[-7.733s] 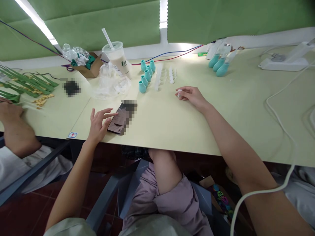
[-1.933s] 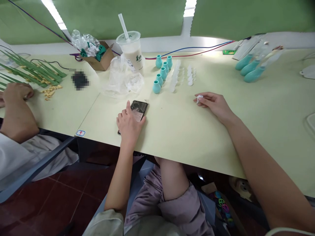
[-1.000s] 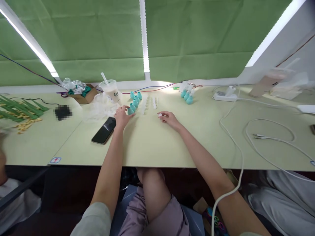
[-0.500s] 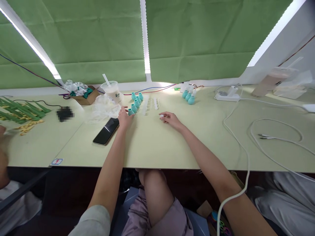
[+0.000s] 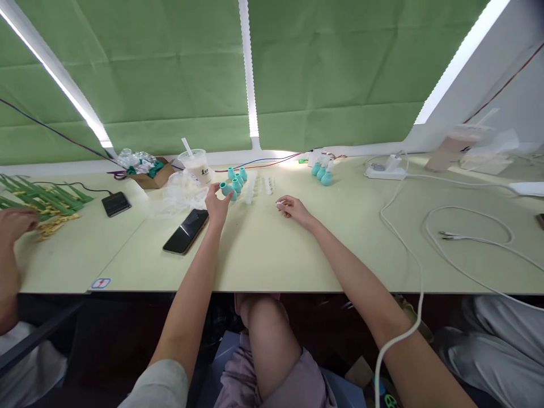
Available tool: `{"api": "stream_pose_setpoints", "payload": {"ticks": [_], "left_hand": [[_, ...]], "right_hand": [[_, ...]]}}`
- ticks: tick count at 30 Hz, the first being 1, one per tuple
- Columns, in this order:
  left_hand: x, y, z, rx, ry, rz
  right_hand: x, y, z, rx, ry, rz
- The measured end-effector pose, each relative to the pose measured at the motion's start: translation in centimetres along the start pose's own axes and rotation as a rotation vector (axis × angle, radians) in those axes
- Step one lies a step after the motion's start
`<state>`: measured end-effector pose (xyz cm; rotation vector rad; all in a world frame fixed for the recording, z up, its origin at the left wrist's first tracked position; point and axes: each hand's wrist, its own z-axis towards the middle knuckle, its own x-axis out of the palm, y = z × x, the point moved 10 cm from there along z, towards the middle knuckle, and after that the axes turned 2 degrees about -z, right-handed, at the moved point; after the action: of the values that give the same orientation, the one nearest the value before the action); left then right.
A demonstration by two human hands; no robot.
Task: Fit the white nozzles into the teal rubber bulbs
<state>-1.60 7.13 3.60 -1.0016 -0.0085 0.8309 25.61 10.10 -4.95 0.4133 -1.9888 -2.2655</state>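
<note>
The table (image 5: pixel 263 255) spans the work area below green blinds (image 5: pixel 170 73). At its rear left, a clear plastic bag (image 5: pixel 181 194) lies crumpled beside an open carton (image 5: pixel 153 178) filled with wrapping. A lidded cup (image 5: pixel 197 166) with 1 straw stands just behind the bag. A phone (image 5: pixel 186 231) lies flat, dark screen up, near the left forearm.

The left hand (image 5: pixel 218 207) is at the near end of a group of teal vessels (image 5: pixel 239 178). Its grip is closed on 1 teal vessel (image 5: pixel 225 189), held tilted with the mouth toward the left; contact with the table cannot be determined. The other vessels of the group stand mouth up just beyond it. To the right rear, 3 teal vessels with clear inserts (image 5: pixel 322 174) form a separate cluster.

The right hand (image 5: pixel 295 210) is positioned right of the translucent strips (image 5: pixel 250 191), which lie on the table between the 2 hands. Its grip is pinched on a small white piece (image 5: pixel 279 204), mostly covered by the fingertips.
</note>
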Motion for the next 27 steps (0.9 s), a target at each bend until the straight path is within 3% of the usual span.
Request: {"api": "stream_pose_setpoints", "payload": {"ticks": [4,12,18,23,27], "left_hand": [[0.8,-1.5,-0.7,0.004,0.068,-0.031],[1.1,-0.2,-0.4,-0.113,0.231,0.219],[1.7,1.6,-1.6,-0.227,0.482,0.435],[0.5,2.8,-1.3,-0.261,0.427,0.573],[0.8,3.5,-1.4,-0.27,0.438,0.564]], "right_hand": [[-0.1,-0.1,-0.1,0.018,-0.007,-0.019],[-0.2,-0.2,0.0,-0.001,-0.008,-0.007],[-0.5,-0.2,0.0,-0.004,-0.042,-0.012],[-0.8,0.2,-0.3,-0.036,-0.064,-0.112],[-1.9,1.4,-0.6,-0.097,-0.179,-0.394]]}}
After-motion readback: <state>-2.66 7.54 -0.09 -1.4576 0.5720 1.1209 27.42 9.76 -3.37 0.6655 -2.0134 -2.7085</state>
